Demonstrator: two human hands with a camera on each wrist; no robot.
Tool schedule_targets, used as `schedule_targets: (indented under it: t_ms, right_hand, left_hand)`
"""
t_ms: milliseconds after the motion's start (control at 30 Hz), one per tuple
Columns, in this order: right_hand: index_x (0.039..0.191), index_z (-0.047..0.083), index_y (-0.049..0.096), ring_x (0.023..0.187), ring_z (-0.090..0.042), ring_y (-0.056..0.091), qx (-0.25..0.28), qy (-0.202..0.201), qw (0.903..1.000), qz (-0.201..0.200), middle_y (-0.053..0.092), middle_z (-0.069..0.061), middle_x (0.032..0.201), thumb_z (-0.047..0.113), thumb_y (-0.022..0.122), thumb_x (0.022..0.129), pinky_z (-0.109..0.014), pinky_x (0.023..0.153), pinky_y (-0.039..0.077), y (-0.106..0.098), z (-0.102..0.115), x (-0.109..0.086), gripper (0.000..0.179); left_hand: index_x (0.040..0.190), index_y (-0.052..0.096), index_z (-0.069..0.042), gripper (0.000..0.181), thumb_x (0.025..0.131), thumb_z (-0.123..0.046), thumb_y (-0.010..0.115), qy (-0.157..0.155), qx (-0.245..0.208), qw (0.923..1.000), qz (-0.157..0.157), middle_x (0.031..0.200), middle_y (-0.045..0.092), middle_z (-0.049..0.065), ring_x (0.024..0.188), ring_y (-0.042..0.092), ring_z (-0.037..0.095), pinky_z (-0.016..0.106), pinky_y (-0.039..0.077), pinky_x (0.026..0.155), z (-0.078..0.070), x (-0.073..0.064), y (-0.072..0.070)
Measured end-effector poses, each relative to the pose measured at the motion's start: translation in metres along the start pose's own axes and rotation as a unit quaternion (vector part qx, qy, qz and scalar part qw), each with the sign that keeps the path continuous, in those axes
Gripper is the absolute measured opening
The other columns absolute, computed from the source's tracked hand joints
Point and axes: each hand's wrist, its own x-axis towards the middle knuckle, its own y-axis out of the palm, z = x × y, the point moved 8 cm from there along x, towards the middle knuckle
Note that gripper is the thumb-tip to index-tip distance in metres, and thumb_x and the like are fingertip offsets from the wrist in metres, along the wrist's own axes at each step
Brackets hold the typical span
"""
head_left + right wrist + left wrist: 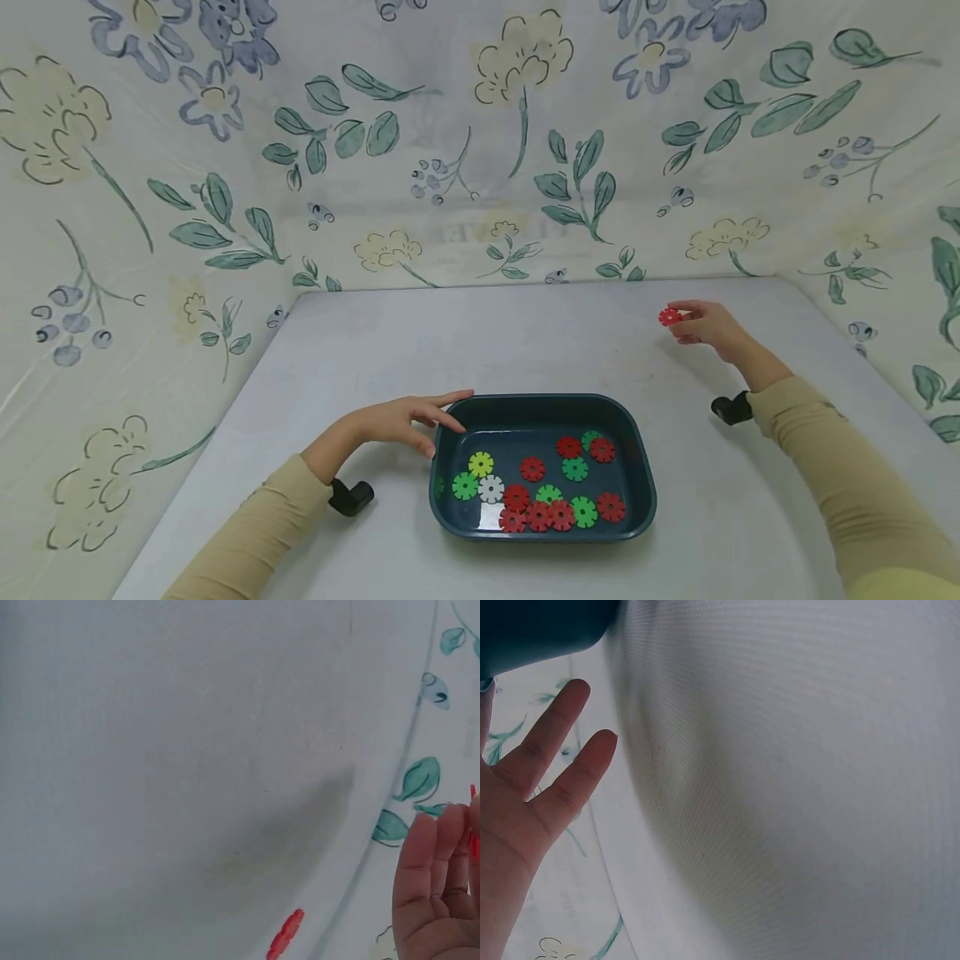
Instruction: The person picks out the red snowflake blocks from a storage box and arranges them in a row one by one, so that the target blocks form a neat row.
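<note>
My right hand [705,327] is raised over the far right of the table, pinching a red notched disc [669,317] between thumb and fingers. Just a sliver of that disc [474,832] shows in the right wrist view, at the right edge. My left hand [397,421], fingers spread and fairly straight, rests at the left rim of a dark blue tray [543,407]. In the tray lie several red discs [532,468], several green discs [574,469], a yellow disc [481,464] and a white disc [491,489].
Another red piece [286,934] shows low in the right wrist view against the white tabletop [480,342]. Floral-patterned sheeting [450,200] stands behind the table and along both sides. Black wrist cameras [352,498] hang under the sleeves.
</note>
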Motion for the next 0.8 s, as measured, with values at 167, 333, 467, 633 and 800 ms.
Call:
schedule_targets:
  t_ms: [167,333,467,633,800]
  right_hand:
    - [0.137,-0.006,0.031,0.083,-0.014,0.059,-0.021,0.037,0.9991,0.002,0.043,-0.028,0.122,0.011,0.052,0.091,-0.022,0.073,0.051,-0.001,-0.018,0.005,0.053]
    - [0.135,-0.009,0.033,0.080,-0.016,0.053,-0.070,0.053,0.9959,0.020,0.043,-0.028,0.119,0.010,0.051,0.089,-0.024,0.069,0.048,-0.001,-0.030,0.008,0.052]
    - [0.133,-0.009,0.034,0.078,-0.017,0.050,-0.103,0.068,0.9919,0.032,0.042,-0.028,0.117,0.009,0.051,0.088,-0.023,0.066,0.045,0.000,-0.039,0.011,0.052]
    - [0.130,-0.010,0.037,0.069,-0.014,0.049,-0.157,0.074,0.9843,0.030,0.047,-0.026,0.107,0.011,0.055,0.088,-0.023,0.061,0.044,-0.001,-0.048,0.016,0.051]
    - [0.127,-0.011,0.041,0.063,-0.012,0.047,-0.203,0.053,0.9774,0.024,0.053,-0.013,0.085,0.016,0.054,0.088,-0.024,0.057,0.042,-0.001,-0.045,0.016,0.050]
  left_hand:
    - [0.122,0.057,-0.004,0.053,0.081,-0.035,0.067,0.001,-0.007,1.0000,0.001,0.152,0.015,0.013,0.138,0.014,0.036,0.056,0.032,0.097,0.000,0.000,0.000]
    - [0.122,0.057,-0.003,0.052,0.081,-0.034,0.067,-0.002,-0.007,1.0000,0.001,0.152,0.015,0.013,0.138,0.014,0.036,0.056,0.032,0.097,0.000,0.000,0.000]
    - [0.122,0.057,-0.005,0.051,0.081,-0.032,0.067,-0.006,-0.005,1.0000,0.000,0.153,0.015,0.012,0.138,0.014,0.035,0.055,0.032,0.098,-0.001,0.000,0.000]
    - [0.123,0.057,-0.006,0.050,0.081,-0.030,0.068,-0.011,-0.009,0.9999,0.001,0.153,0.014,0.011,0.139,0.014,0.034,0.054,0.031,0.099,-0.001,0.000,0.001]
    - [0.123,0.057,-0.006,0.050,0.081,-0.030,0.068,-0.015,-0.010,0.9998,0.001,0.153,0.014,0.010,0.139,0.013,0.033,0.055,0.030,0.099,-0.001,0.000,0.001]
